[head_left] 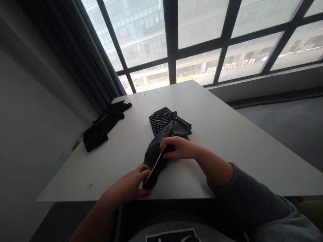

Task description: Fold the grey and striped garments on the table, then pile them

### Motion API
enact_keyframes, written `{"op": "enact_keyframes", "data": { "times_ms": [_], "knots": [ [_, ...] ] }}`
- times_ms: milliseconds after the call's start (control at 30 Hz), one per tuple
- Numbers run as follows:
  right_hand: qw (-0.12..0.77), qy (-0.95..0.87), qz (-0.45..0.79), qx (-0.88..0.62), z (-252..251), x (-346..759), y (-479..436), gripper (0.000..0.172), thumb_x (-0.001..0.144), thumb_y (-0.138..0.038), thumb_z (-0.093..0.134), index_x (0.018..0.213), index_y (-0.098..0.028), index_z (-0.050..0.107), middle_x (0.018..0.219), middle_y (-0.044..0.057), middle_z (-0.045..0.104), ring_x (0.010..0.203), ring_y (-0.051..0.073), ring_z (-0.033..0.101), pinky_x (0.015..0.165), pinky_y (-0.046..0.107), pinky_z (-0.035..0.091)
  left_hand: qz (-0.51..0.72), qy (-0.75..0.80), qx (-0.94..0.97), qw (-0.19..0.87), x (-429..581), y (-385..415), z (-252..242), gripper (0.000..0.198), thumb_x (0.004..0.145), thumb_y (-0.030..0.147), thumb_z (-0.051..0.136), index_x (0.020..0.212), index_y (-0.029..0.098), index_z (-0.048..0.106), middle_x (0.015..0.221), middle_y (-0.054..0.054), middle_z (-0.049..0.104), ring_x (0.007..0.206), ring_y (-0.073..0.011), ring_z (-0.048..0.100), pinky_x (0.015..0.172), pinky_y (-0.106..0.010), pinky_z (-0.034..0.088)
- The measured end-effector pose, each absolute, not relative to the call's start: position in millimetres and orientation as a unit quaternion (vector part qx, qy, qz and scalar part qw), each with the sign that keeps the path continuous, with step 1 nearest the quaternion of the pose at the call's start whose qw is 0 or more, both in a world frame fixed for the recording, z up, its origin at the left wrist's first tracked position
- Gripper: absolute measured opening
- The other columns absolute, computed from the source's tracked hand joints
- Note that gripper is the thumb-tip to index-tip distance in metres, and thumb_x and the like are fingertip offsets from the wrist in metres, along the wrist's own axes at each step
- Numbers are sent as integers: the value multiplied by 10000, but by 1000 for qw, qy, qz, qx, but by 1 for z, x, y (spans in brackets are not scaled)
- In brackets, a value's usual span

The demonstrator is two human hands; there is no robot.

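Observation:
A dark grey garment (155,149) lies bunched near the front of the table, a thin white line running along its black near edge. My right hand (178,148) pinches that edge at its upper end, fingers closed on the cloth. At the lower end, my left hand (136,182) grips the same garment between thumb and fingers. Just beyond it, partly covered by the grey cloth, is a black garment with white stripes (161,121). Which kind of clothing the grey piece is, I cannot tell.
Along the left side of the white table (227,161) lies a crumpled black garment (103,126). Two small white pieces sit near the far edge. A dark curtain (85,50) and large windows stand behind the table, with a wall socket (64,156) at left.

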State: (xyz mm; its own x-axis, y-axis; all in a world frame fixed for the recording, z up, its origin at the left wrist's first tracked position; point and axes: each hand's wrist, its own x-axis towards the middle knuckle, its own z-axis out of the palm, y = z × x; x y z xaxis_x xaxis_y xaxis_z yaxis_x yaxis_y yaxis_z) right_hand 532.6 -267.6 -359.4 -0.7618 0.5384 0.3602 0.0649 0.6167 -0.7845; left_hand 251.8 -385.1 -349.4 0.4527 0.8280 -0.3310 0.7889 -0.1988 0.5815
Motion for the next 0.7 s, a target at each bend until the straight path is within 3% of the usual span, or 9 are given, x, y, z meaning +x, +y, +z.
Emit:
{"op": "enact_keyframes", "data": {
  "times_ms": [67,200,267,367,467,567,633,700],
  "knots": [
    [285,-853,398,-181,-362,535,-264,233,905,-267,739,1119,-184,695,1114,46,715,992,157,674,913,264,546,35,529,775,343,253,-384,-354,216,893,291,663,1075,281,779,1375,-53,616,1047,-230,691,956,-330,546],
    [210,-900,319,-211,-377,541,-250,533,819,-81,729,1328,-227,662,1228,60,684,1081,180,644,955,287,542,50,535,787,303,233,-378,-341,270,954,242,544,1069,262,787,1252,-60,688,1057,-225,689,952,-315,548],
    [192,-918,249,-243,-388,539,-244,404,802,-42,718,1176,-195,736,1144,78,673,1041,194,631,925,302,542,50,538,800,261,222,-378,-329,297,945,206,523,1048,261,796,1246,-60,709,1068,-230,694,947,-318,550],
    [219,-919,207,-253,-397,531,-241,117,870,-116,700,966,-159,751,1096,97,637,965,188,624,869,306,541,73,560,808,169,212,-381,-314,306,922,168,507,971,248,798,1310,-70,692,1020,-228,708,897,-326,557],
    [275,-892,243,-264,-395,526,-246,167,931,-166,635,1073,-180,722,1126,86,652,933,172,639,835,291,543,149,568,803,101,212,-386,-305,297,925,156,457,904,219,746,1190,-80,710,903,-205,699,808,-319,553],
    [299,-843,336,-296,-387,524,-253,191,997,-231,558,1147,-188,668,934,45,683,797,152,656,713,257,541,238,554,787,129,219,-388,-303,259,908,140,422,858,213,665,963,-61,704,800,-193,662,731,-310,544],
    [296,-806,420,-294,-383,523,-258,207,1033,-277,509,1166,-184,637,827,17,673,698,135,656,644,239,537,306,544,763,166,227,-387,-305,221,904,139,418,820,212,609,1016,-76,699,869,-206,669,775,-328,559],
    [297,-787,470,-266,-379,521,-265,193,1026,-280,525,1148,-179,635,854,21,690,729,133,676,677,238,558,356,529,737,223,237,-383,-311,169,903,149,435,815,209,566,1253,-111,665,1091,-246,667,914,-375,569]
  ]
}}
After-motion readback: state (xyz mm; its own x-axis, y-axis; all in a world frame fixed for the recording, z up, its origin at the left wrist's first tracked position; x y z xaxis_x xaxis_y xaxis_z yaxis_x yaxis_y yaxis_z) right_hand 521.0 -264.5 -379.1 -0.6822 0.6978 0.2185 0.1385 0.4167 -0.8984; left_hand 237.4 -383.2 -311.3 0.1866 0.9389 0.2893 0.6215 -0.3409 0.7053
